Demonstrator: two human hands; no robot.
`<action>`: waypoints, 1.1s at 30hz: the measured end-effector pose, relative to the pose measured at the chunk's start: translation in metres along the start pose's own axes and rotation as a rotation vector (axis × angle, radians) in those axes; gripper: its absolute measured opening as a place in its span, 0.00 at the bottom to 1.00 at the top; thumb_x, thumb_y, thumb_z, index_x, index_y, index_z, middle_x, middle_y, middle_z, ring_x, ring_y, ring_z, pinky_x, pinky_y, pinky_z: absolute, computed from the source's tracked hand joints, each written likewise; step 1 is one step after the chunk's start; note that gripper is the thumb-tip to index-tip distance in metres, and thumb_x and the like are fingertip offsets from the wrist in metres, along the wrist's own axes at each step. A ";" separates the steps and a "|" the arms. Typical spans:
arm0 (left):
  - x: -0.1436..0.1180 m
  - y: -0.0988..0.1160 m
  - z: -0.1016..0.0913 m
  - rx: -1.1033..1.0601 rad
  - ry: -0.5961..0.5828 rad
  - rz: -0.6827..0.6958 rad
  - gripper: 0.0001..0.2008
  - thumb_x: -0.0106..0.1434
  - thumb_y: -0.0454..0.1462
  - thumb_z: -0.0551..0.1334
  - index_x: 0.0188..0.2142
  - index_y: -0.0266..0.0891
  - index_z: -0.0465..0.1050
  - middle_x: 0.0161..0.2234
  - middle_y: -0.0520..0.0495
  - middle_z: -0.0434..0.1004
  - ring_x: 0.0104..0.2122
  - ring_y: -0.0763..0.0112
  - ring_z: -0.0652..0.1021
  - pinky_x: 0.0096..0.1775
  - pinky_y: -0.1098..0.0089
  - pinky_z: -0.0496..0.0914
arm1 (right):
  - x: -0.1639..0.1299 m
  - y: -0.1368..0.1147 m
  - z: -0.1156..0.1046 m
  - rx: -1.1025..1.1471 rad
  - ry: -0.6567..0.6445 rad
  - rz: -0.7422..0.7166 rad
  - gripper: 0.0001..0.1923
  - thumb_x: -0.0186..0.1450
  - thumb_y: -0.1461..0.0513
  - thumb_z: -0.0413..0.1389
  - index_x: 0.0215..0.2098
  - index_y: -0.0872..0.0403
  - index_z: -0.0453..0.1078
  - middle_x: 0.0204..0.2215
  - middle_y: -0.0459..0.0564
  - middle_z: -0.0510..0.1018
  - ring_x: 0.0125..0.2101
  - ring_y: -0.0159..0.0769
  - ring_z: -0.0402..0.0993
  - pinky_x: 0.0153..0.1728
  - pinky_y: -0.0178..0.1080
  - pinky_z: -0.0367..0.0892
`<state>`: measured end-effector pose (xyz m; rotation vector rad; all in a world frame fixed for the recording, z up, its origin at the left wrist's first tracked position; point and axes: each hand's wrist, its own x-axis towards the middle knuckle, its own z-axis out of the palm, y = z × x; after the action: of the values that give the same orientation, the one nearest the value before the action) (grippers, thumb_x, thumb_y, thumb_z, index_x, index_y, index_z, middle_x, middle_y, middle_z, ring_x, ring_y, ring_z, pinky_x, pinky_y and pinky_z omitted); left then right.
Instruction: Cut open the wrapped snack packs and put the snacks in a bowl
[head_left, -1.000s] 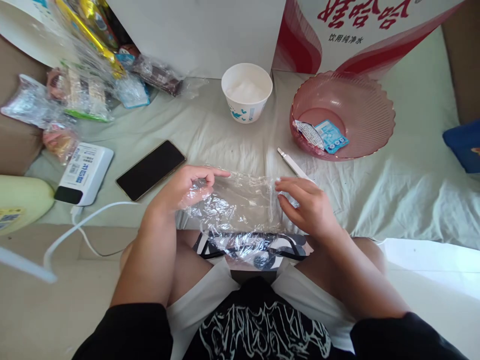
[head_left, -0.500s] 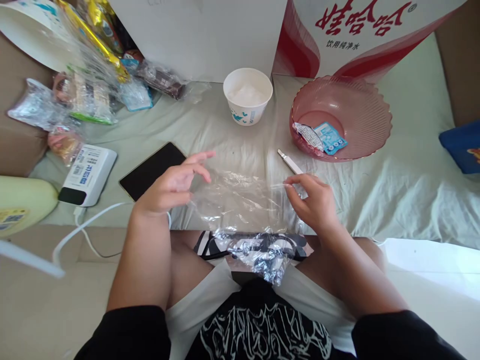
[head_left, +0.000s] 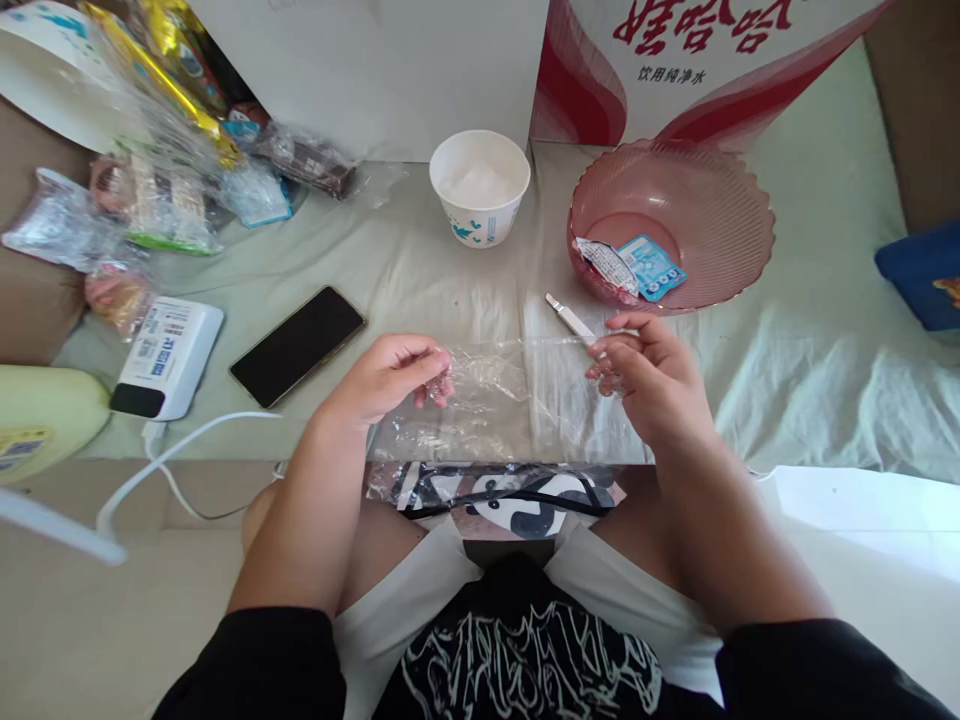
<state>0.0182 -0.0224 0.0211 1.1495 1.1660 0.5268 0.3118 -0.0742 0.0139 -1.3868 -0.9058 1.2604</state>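
Between closed fingers of left hand [head_left: 397, 378] and right hand [head_left: 651, 378], pinched at opposite sides: clear plastic film [head_left: 487, 375], spread above near edge of green cloth [head_left: 795, 400], partly overhanging. Probably very light, limp, slippery, easily torn; best held by both upper corners, gently.

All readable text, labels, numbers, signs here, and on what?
"饮用纯净水": red-and-white carton.
Large red characters above: cut off, unsure.
White panel beside: faint letters, cut off.
Black shirt: stylised lettering, illegible.
Too small or blurred: white device, blue packet, white packet, paper cup, yellow bottle, snack wrappers.
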 end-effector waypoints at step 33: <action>0.009 0.003 -0.020 -0.266 0.051 -0.030 0.36 0.50 0.45 0.77 0.56 0.45 0.68 0.22 0.56 0.79 0.19 0.71 0.80 0.20 0.78 0.68 | -0.012 0.002 0.024 0.137 0.076 0.124 0.20 0.65 0.52 0.60 0.53 0.49 0.67 0.15 0.35 0.71 0.11 0.27 0.59 0.13 0.32 0.53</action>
<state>0.0040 -0.0058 0.0206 0.8929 1.1179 0.6699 0.2861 -0.0822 0.0158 -1.3887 -0.6774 1.3277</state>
